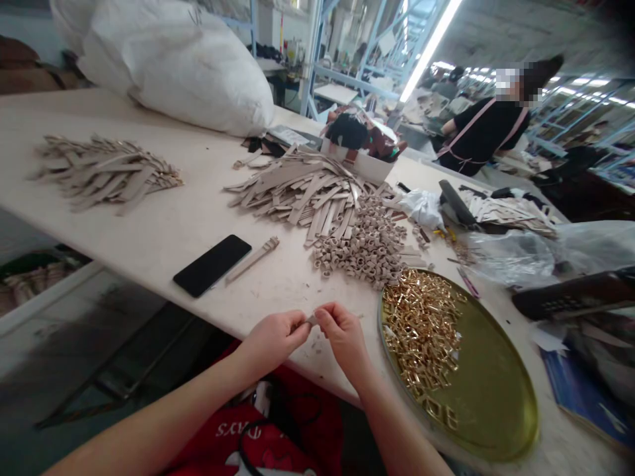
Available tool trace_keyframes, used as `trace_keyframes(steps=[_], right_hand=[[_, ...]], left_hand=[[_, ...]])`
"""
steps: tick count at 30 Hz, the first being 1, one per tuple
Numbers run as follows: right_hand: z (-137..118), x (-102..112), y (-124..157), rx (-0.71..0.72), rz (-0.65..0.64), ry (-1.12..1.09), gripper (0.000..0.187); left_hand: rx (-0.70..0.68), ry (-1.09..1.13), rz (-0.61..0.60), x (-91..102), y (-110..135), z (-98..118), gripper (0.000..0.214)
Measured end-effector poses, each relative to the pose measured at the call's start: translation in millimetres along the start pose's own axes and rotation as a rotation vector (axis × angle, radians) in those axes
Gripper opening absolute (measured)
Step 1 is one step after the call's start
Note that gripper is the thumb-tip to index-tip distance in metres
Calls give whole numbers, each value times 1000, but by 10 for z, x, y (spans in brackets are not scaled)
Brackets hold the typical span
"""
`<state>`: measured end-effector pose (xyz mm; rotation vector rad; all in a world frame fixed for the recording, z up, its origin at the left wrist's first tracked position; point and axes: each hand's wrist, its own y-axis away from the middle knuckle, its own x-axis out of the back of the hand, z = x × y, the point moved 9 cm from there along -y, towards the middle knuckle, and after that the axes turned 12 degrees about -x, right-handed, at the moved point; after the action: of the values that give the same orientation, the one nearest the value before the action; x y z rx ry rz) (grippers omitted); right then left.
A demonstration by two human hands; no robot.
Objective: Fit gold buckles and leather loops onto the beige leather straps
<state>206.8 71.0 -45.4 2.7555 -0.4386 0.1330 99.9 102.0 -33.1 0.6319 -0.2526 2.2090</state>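
Note:
My left hand and my right hand meet over the table's front edge. Both pinch a small greyish-beige strap piece, mostly covered by the fingers. Just beyond them lies a heap of small beige strap loops, and behind it a pile of flat beige straps. To the right of my right hand, gold metal buckles fill the left side of a round gold-coloured tray. One strap with a buckle end rests on the table beyond my left hand.
A black phone lies on the table at left. Farther back are another strap pile and a big white sack. Clear plastic bags and a blue booklet sit at right. A person in an apron stands beyond.

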Motion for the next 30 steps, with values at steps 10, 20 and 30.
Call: trace_keyframes(steps=[10, 20, 30], right_hand=[[12, -111, 218, -29, -47, -107, 22], [20, -310, 541, -159, -258, -431, 27], [195, -606, 848, -395, -548, -581, 29]], left_hand=[[46, 405, 8, -53, 175, 46, 22], [57, 551, 28, -42, 429, 58, 28], [51, 166, 125, 100, 630, 129, 30]])
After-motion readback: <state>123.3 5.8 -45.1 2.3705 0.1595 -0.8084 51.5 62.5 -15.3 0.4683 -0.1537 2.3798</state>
